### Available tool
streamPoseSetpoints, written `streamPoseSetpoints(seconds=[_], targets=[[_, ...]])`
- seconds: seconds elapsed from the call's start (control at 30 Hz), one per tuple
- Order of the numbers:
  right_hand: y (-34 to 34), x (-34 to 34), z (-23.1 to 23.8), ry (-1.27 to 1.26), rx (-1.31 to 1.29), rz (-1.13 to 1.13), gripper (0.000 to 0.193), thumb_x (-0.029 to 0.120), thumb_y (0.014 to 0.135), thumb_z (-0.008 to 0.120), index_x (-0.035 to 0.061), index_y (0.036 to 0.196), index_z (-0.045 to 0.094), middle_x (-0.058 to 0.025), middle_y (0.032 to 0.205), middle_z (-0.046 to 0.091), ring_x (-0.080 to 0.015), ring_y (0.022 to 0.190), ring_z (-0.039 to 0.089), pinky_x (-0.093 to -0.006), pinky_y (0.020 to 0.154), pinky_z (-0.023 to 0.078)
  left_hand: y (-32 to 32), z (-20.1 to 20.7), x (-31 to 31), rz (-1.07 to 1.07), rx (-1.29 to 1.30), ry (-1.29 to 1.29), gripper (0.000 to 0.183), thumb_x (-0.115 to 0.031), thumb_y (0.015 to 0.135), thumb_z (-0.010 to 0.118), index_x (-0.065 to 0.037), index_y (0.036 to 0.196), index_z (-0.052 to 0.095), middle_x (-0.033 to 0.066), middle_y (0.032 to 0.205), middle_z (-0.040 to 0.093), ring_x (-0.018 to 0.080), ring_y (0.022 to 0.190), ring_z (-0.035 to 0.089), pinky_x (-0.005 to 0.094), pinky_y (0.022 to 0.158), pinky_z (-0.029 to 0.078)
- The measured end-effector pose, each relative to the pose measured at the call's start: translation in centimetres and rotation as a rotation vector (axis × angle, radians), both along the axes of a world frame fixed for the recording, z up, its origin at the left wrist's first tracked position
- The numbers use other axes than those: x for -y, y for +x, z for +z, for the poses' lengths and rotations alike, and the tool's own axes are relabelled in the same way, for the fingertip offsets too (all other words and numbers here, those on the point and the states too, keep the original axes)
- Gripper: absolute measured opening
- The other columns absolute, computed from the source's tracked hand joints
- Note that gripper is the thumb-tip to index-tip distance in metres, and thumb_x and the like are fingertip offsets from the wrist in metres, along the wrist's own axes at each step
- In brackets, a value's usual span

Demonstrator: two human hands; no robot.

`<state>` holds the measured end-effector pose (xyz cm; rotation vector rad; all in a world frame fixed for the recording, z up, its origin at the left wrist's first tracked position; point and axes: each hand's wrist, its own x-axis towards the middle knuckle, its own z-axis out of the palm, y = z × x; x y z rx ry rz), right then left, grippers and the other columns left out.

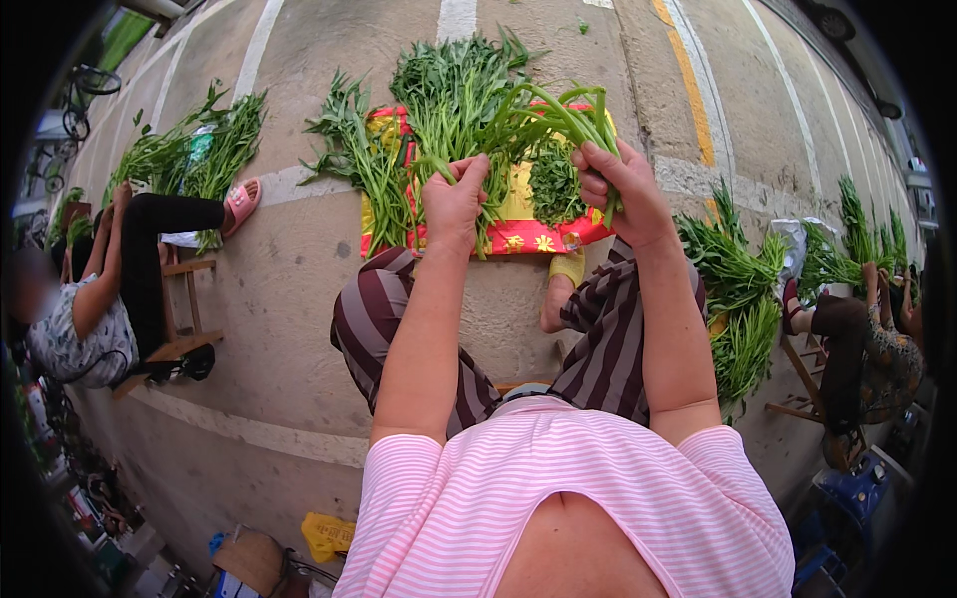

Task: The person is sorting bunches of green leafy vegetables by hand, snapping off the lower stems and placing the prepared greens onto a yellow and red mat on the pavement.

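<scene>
Clasped in both fists, a bundle of green stalks (543,115) is held by the left hand (455,204) and right hand (620,189) above a red and yellow cloth (518,234). Sorting seems underway; next, trimmed stems likely need laying onto the leaf piles (449,85) beyond.

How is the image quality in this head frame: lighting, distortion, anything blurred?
Head view: soft, even daylight, no hard shadows or glare; strong fisheye bending of the painted pavement lines toward a black rim; left hand, right hand and the green stems they grip are sharp; a seated person at the left edge is blurred.
</scene>
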<state>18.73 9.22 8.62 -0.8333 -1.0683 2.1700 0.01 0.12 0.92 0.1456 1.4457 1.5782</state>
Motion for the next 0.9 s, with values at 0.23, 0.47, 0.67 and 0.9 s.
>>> streamPoseSetpoints(seconds=[0.23,0.47,0.67,0.9], targets=[[0.0,0.9,0.9,0.043,0.102,0.097,0.022,0.018,0.092,0.062,0.0036,0.105,0.050,-0.0012,0.085,0.053,-0.0027,0.058,0.042,-0.0178,0.048,0.034,0.2,-1.4,-0.5,0.056,-0.216,0.034,0.023,-0.017,0.080,0.076,-0.007,0.099,0.066,-0.0032,0.081,0.063,0.0032,0.058,0.048,0.0176,0.047,0.035],[-0.3,1.3,1.0,0.038,0.136,0.189,0.022,0.017,0.091,0.065,0.0041,0.103,0.052,0.0012,0.078,0.052,-0.0042,0.056,0.047,-0.0199,0.047,0.039,0.1,-2.0,-0.5,0.062,-0.296,0.004,0.026,-0.018,0.081,0.076,-0.007,0.102,0.066,-0.0036,0.080,0.063,0.0033,0.057,0.048,0.0176,0.047,0.034],[0.0,0.7,0.5,0.036,0.150,0.075,0.020,0.017,0.091,0.064,0.0058,0.100,0.050,0.0010,0.081,0.052,-0.0027,0.058,0.042,-0.0182,0.048,0.033,-0.4,-1.6,-0.3,0.010,-0.176,0.012,0.018,-0.016,0.086,0.070,-0.008,0.101,0.063,-0.0011,0.077,0.064,0.0028,0.052,0.048,0.0168,0.041,0.030],[0.5,0.2,0.3,0.042,0.183,-0.004,0.019,0.017,0.091,0.063,0.0058,0.098,0.050,0.0012,0.080,0.051,-0.0026,0.058,0.042,-0.0181,0.048,0.033,-0.8,-0.1,0.1,-0.071,-0.084,0.068,0.011,-0.015,0.089,0.066,-0.008,0.097,0.062,0.0010,0.078,0.065,0.0015,0.049,0.045,0.0159,0.041,0.030]])
